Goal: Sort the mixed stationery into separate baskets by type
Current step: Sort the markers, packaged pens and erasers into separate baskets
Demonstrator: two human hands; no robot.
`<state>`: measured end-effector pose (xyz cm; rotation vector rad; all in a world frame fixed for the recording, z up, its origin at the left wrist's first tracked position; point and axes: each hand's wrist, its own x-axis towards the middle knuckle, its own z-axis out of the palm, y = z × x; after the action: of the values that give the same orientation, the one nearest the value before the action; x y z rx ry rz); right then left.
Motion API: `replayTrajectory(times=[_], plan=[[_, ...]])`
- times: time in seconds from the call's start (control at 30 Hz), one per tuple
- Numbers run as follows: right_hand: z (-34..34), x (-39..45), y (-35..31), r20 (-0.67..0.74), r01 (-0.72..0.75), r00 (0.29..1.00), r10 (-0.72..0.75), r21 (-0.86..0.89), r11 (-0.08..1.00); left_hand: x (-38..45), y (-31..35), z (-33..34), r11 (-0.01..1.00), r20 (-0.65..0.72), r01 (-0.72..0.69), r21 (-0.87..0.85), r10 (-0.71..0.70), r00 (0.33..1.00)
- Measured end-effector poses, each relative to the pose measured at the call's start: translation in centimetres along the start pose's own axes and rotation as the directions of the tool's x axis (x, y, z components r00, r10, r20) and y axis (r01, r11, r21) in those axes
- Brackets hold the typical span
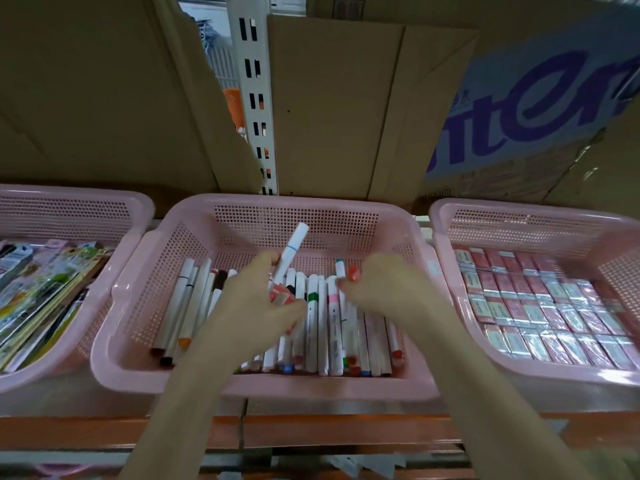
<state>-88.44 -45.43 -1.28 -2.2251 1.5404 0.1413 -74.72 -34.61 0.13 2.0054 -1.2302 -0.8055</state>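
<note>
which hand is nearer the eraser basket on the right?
Right. The right hand is over the right part of the middle marker basket, beside the eraser basket. The left hand, gripping a white marker, is farther, over the basket's middle.

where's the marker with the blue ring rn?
Head view, centre: the white marker with the blue ring is held tilted in the left hand, above the row of markers in the middle pink basket.

3 baskets stand in a row on the shelf (311,431): the middle basket (263,384) holds markers (322,327), the basket at 9 o'clock (79,202) packets (41,289), the basket at 3 o'clock (540,372) erasers (540,306); cardboard boxes (332,105) stand behind, at 12 o'clock
</note>
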Motion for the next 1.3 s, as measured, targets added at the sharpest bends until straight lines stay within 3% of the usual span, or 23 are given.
replayTrajectory(times=[0.07,0.17,0.3,0.4,0.47,0.63,0.73,0.8,0.87,0.97,1.17,1.3], plan=[[0.6,-0.1,-0.2,0.005,-0.011,1.0,0.011,-0.023,1.0,0.1,-0.2,0.7,1.0,0.07,-0.021,0.012,0.02,0.997],[-0.4,-0.6,-0.3,-0.151,0.078,0.988,-0.04,0.255,0.964,0.4,-0.2,1.4,0.998,0.12,-0.043,0.041,0.038,0.992],[-1.4,-1.0,-1.0,-0.184,0.244,0.966,-0.184,0.396,0.885,0.9,0.3,2.0,0.994,0.174,-0.097,0.041,0.088,0.981],[-1.2,-0.7,-1.2,-0.254,0.216,0.964,-0.082,0.562,0.799,1.2,0.6,2.0,0.993,0.185,-0.116,0.003,0.113,0.976],[-1.1,-0.7,-1.8,-0.342,0.246,0.939,-0.041,0.581,0.776,1.5,0.7,1.7,0.992,0.166,-0.126,-0.022,0.128,0.978],[-1.4,-0.2,-2.8,-0.551,0.298,0.825,0.125,0.612,0.733,2.2,-0.2,0.2,0.988,0.093,-0.154,-0.021,0.155,0.984],[-3.0,0.5,-1.6,-0.618,0.3,0.757,0.214,0.619,0.726,2.0,-1.9,-0.9,0.997,0.09,-0.057,-0.047,0.061,0.994],[-4.1,0.4,-0.5,-0.571,0.189,0.811,0.128,0.462,0.866,2.1,-2.7,-1.7,0.999,0.046,-0.013,-0.039,0.015,0.999],[-4.5,0.2,0.0,-0.414,0.057,0.91,0.028,0.19,0.98,2.5,-2.9,-2.2,0.999,0.015,-0.005,-0.033,0.006,1.0],[-3.1,-0.3,-0.7,-0.159,-0.007,0.987,0.005,-0.01,1.0,2.9,-2.3,-2.5,0.999,0.01,-0.037,-0.033,0.037,0.999],[0.1,0.2,-1.3,0.021,-0.094,0.995,0.097,-0.121,0.988,2.8,-2.4,-3.0,0.994,0.066,-0.02,-0.105,0.027,0.997],[0.1,0.5,-1.7,-0.097,-0.104,0.991,0.094,-0.103,0.989,2.6,-3.0,-3.9,0.989,0.128,0.016,-0.149,0.003,0.992]])
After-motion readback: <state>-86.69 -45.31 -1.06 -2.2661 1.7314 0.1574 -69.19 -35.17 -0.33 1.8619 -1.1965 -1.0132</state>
